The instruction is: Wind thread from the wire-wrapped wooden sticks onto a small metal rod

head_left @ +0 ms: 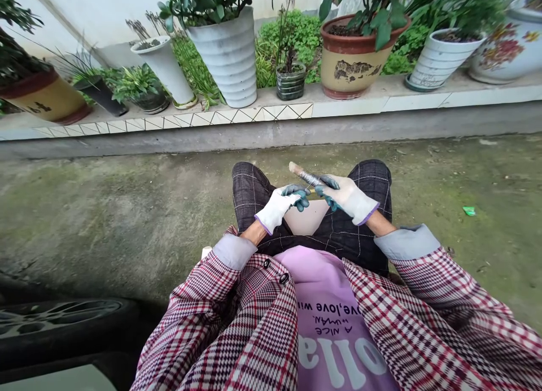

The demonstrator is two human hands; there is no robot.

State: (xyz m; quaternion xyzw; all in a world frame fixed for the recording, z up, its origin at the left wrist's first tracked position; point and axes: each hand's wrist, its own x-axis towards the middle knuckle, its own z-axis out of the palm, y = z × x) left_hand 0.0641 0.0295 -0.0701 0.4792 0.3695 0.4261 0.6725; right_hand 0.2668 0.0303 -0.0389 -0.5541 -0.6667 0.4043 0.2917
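above dark trousers with white checks (249,182), the left hand (283,205), in a white glove with teal fingers, is curled; what it pinches i cannot tell. just beside it, the matching-gloved right hand (345,196) is clamped on a brown rod wound with silvery wire (310,178). a thin yellow strip (313,193) shows between them. beyond, near the white-tiled ledge's (351,106) front edge, stands a tall ribbed white pot (228,58).

On the lilac shirt (326,315) we read, upside down, "A NICE HUMAN", "love" and large "olla".
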